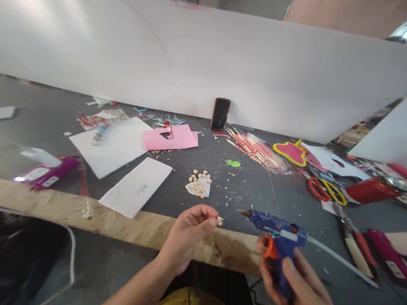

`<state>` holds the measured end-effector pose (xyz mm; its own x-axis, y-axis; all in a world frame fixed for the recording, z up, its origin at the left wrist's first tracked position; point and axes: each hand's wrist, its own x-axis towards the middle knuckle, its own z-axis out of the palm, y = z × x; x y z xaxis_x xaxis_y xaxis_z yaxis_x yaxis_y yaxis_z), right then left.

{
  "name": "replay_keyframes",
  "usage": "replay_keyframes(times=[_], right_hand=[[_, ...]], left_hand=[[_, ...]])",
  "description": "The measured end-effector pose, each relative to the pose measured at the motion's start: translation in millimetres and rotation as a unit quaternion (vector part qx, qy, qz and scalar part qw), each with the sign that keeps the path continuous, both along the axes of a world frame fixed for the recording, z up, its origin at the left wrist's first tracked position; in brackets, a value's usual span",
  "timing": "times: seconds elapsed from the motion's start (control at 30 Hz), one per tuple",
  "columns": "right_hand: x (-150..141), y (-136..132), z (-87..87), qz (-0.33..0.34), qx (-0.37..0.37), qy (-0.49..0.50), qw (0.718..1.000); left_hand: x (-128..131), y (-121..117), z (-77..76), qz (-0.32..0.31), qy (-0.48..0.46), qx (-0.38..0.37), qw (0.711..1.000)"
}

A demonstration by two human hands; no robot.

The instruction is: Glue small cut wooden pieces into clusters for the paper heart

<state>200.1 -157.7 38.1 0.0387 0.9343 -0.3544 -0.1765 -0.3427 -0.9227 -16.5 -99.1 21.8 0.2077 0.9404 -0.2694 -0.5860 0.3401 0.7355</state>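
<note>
Between thumb and forefinger, my left hand (193, 233) pinches a small pale flower-shaped piece (219, 220) over the table's front edge. My right hand (294, 275) is wrapped round the handle of a blue hot glue gun (280, 233) with an orange trigger. The nozzle points left toward the small piece, and a thin strand of glue (230, 214) stretches between them. A clear glue stick (343, 260) sticks out of the gun's back. Beyond my left hand, several similar pale flower-shaped pieces (199, 182) lie on and around a small white paper (206, 189).
A phone (220, 114) leans against the white partition (222, 63). White sheets (136, 186), pink paper (173, 137) and a purple power strip (54, 171) lie to the left. Rightward are wrapped sticks (254, 148), scissors (324, 190), pliers (356, 241) and a red can (372, 189).
</note>
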Motion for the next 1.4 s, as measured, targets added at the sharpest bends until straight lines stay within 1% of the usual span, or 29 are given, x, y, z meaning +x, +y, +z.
replay_keyframes(times=[0.03,0.07,0.1,0.13,0.17,0.23,0.27,0.3,0.37,0.4,0.43,0.47,0.5,0.53,0.57,0.6,0.67,0.73,0.83,0.93,1.03,1.1,1.13,1.2,1.27,1.4], right_hand=[[7,8,1.8,-0.011,0.006,-0.018,1.000],[14,19,4.1,-0.025,0.008,-0.061,0.998],[23,31,6.6,-0.047,0.013,-0.128,0.991],[33,44,9.1,-0.051,0.018,-0.233,0.971],[43,57,11.6,-0.037,0.017,-0.349,0.936],[62,82,16.1,-0.023,-0.001,-0.441,0.897],[70,92,18.2,-0.022,-0.016,-0.499,0.866],[76,99,20.2,-0.023,-0.029,-0.538,0.842],[81,107,23.7,-0.031,-0.051,-0.613,0.787],[80,107,25.0,-0.036,-0.060,-0.640,0.765],[75,105,25.6,-0.041,-0.051,-0.667,0.742],[68,101,25.2,-0.042,-0.026,-0.691,0.721],[60,98,23.7,-0.037,0.004,-0.708,0.705],[49,94,21.0,-0.024,0.063,-0.725,0.686],[39,92,17.2,0.003,0.099,-0.725,0.682],[29,91,12.4,0.034,0.119,-0.718,0.685],[13,92,1.8,0.081,0.132,-0.703,0.694],[4,96,-7.7,0.097,0.135,-0.696,0.699],[2,104,-15.1,0.091,0.148,-0.690,0.703],[0,103,-12.3,0.094,0.185,-0.665,0.717],[-13,89,-2.2,0.107,0.242,-0.618,0.740],[-27,74,4.9,0.113,0.287,-0.564,0.766],[-35,66,7.7,0.117,0.315,-0.518,0.786],[-48,54,11.5,0.116,0.356,-0.450,0.811],[-57,46,13.0,0.108,0.380,-0.417,0.818],[-62,42,13.9,0.088,0.415,-0.409,0.808]], left_hand=[[-1,0,-0.3,0.000,0.003,-0.001,1.000],[-1,0,-0.3,0.000,0.005,-0.001,1.000],[-2,0,0.0,0.001,0.005,-0.001,1.000],[-3,-1,0.4,0.001,0.005,-0.001,1.000],[-4,-1,0.9,0.000,0.004,0.000,1.000],[-6,-3,1.6,0.001,0.006,0.004,1.000],[-7,-3,1.6,0.001,0.008,0.006,1.000],[-8,-4,1.5,0.000,0.010,0.008,1.000],[-9,-4,0.9,-0.001,0.011,0.009,1.000],[-9,-4,0.5,-0.001,0.011,0.008,1.000],[-9,-4,0.2,-0.001,0.009,0.006,1.000],[-9,-4,0.0,-0.001,0.006,0.004,1.000],[-8,-3,0.1,-0.001,0.003,0.002,1.000],[-7,-3,0.3,-0.003,0.000,0.000,1.000],[-6,-3,0.8,-0.005,-0.003,-0.002,1.000],[-5,-3,1.3,-0.007,-0.003,-0.003,1.000],[-4,-3,2.2,-0.007,-0.001,-0.003,1.000],[-5,-4,2.7,-0.005,0.007,-0.003,1.000],[-6,-5,2.4,-0.003,0.008,-0.005,1.000],[-6,-5,1.6,0.000,0.003,-0.007,1.000],[-5,-4,0.8,0.001,0.001,-0.002,1.000],[-3,-4,0.6,0.000,-0.003,0.001,1.000],[-2,-5,0.7,-0.003,-0.007,-0.001,1.000],[0,-5,1.5,-0.010,-0.017,-0.011,1.000],[3,-6,2.8,-0.018,-0.028,-0.021,0.999],[6,-9,5.3,-0.025,-0.041,-0.013,0.999]])
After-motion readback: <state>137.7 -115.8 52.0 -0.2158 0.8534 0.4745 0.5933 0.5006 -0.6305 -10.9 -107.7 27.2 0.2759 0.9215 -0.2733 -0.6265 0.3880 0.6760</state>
